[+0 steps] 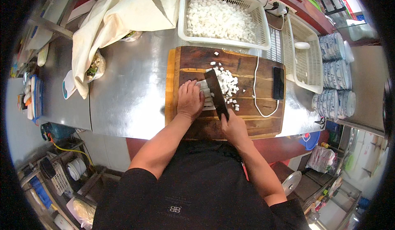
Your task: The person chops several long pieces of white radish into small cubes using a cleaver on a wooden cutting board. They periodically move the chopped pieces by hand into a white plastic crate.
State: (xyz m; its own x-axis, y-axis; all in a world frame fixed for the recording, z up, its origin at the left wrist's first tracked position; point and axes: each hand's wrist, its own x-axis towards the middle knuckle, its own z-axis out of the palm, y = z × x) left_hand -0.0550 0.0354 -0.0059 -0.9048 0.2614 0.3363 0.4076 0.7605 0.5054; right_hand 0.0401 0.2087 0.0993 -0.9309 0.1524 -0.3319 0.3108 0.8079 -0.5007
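My right hand point(233, 125) grips the handle of a dark-bladed cleaver point(216, 91), its blade over the right end of a bundle of white vegetable strips point(206, 93). Pressed on the left part of the strips is my left hand point(189, 98), its fingers bent over them. Small white cubes point(227, 80) lie in a loose pile right of the blade, on a dark wooden cutting board point(197, 57). A white plastic basket point(265, 29) full of similar cubes stands behind the board.
On the board's right lie a phone point(278, 83) and its white cable point(255, 78). A second basket point(308, 61) holds a white piece; stacked patterned bowls point(335, 75) stand beyond. At the left, a cream cloth point(123, 10) partly covers bowls. Scissors point(321, 123) lie near the right edge.
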